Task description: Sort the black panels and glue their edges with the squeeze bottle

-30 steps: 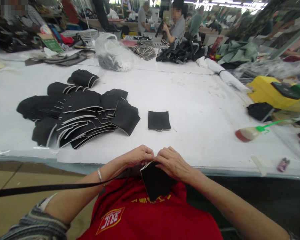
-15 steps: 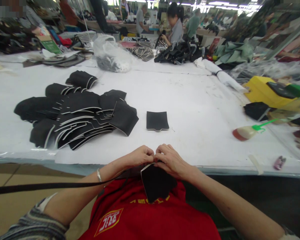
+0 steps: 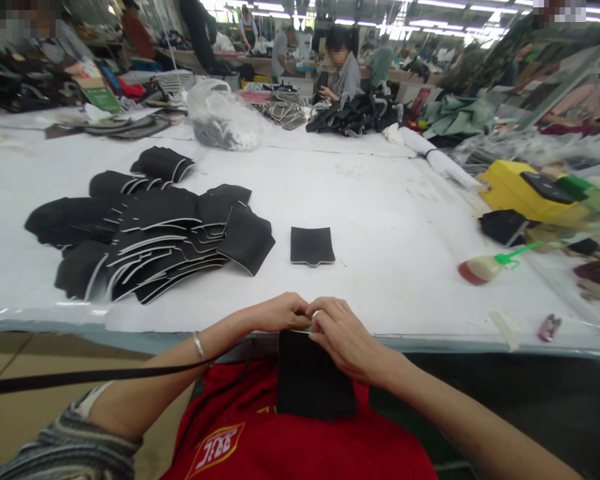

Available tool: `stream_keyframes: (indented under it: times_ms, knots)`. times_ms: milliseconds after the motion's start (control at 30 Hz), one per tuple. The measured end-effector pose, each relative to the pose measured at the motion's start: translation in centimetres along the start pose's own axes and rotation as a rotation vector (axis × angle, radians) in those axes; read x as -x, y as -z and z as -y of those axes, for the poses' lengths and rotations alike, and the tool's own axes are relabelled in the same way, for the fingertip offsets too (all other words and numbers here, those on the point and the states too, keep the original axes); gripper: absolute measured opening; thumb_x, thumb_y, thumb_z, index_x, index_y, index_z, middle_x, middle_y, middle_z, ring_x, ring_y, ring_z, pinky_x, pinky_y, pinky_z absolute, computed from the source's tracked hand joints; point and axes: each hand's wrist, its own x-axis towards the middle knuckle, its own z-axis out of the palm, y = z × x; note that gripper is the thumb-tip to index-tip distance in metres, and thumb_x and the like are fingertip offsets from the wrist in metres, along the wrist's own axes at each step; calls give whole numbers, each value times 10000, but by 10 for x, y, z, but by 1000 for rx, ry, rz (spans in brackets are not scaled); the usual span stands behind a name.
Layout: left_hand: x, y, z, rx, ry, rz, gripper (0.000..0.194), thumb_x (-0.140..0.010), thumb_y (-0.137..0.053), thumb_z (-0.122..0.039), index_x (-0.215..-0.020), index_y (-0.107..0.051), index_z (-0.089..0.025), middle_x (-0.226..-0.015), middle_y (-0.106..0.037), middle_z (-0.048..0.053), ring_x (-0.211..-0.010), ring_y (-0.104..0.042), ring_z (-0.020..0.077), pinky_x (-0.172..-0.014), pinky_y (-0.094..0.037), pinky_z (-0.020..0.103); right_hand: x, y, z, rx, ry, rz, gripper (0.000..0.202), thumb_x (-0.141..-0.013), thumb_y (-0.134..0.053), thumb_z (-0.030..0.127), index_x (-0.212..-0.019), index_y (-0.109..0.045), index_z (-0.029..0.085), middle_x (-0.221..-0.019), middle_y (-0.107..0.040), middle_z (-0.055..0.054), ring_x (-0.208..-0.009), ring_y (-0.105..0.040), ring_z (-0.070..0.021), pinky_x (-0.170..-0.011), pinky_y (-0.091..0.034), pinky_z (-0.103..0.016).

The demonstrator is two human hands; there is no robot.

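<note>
"What's on that white table [image 3: 390, 213]?"
"A lone panel [image 3: 313, 246], dark pieces [image 3: 160, 230] heaped left of it, a green-spouted bottle [image 3: 480, 270] right."
"The hands?"
"Near side of the panel: left hand [image 3: 283, 312] and right hand [image 3: 343, 340] pinching a black piece [image 3: 313, 377] by its upper edge."
"Beyond the panel?"
"A plastic bag [image 3: 223, 119], workers [image 3: 347, 79], strip lights [image 3: 440, 4]."

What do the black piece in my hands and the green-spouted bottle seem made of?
Black piece: perhaps leather or imitation leather, judging by its smooth, matte face; I can't tell which. Bottle: probably translucent plastic, since reddish contents show through its wall.
</note>
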Motion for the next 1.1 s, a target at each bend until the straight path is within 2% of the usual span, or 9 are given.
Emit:
stream_keyframes:
  times_ms: [67,133,200,300,367,467,633,900,1100]
  knots:
    - [6,-3,5,60,-31,34,315,-859,-488,-352,-666,-591,-125,-582,-432,-44,-577,-359,90,-542,-285,208,2,-9,-7,-68,-66,5,122,-923,-520,81,-888,-453,176,-1071,-528,-87,-974,-477,-207,-876,-394,-359]
    - [17,-5,7,36,-16,-28,355,-912,-435,-373,-770,-640,-121,-669,-541,-18,-638,-444,108,-602,-345,211,6,-20,-13,-111,-105,12,117,-935,-500,89,-896,-444,185,-1023,-536,-74,-924,-480,-201,-842,-411,-351]
    - [33,-7,6,-15,8,-99,361,-944,-401,-374,-949,-669,-132,-845,-643,23,-765,-537,138,-706,-398,221,10,-30,-16,-151,-122,9,110,-949,-472,98,-903,-436,191,-988,-536,-66,-901,-479,-201,-827,-416,-350]
    - [53,-14,2,-91,51,-114,313,-895,-536,-370,-1106,-651,-170,-973,-682,39,-857,-588,168,-766,-415,233,12,-39,-18,-211,-129,21,97,-962,-438,107,-923,-432,196,-1014,-535,-73,-914,-488,-201,-834,-421,-351]
    - [59,-20,1,-133,91,-132,261,-856,-589,-291,-1081,-665,-184,-950,-696,29,-839,-604,171,-753,-416,231,11,-41,-20,-231,-127,41,80,-972,-419,123,-951,-435,199,-1041,-538,-77,-926,-498,-200,-843,-422,-351]
    - [59,-28,5,-153,123,-197,218,-855,-543,-193,-1023,-683,-191,-947,-708,24,-843,-621,167,-765,-415,230,8,-41,-21,-217,-123,71,68,-983,-402,148,-999,-443,199,-1048,-550,-78,-924,-512,-199,-840,-422,-349]
    - [54,-33,7,-165,107,-223,199,-856,-518,-170,-951,-693,-187,-895,-710,17,-812,-621,160,-746,-413,230,7,-41,-23,-176,-140,92,82,-991,-402,174,-1047,-459,192,-1021,-573,-73,-905,-531,-197,-824,-421,-337]
    - [53,-33,-1,-161,109,-214,225,-840,-489,-133,-895,-705,-166,-837,-701,17,-776,-605,155,-726,-401,232,9,-43,-24,-116,-182,75,67,-975,-430,170,-921,-464,191,-877,-553,-41,-776,-496,-180,-706,-380,-298]
    - [53,-32,0,-102,116,-205,201,-800,-500,-129,-855,-690,-165,-773,-670,-8,-723,-573,138,-678,-383,222,9,-44,-27,-155,-202,81,65,-960,-440,165,-905,-459,195,-835,-540,-27,-743,-473,-172,-673,-353,-287]
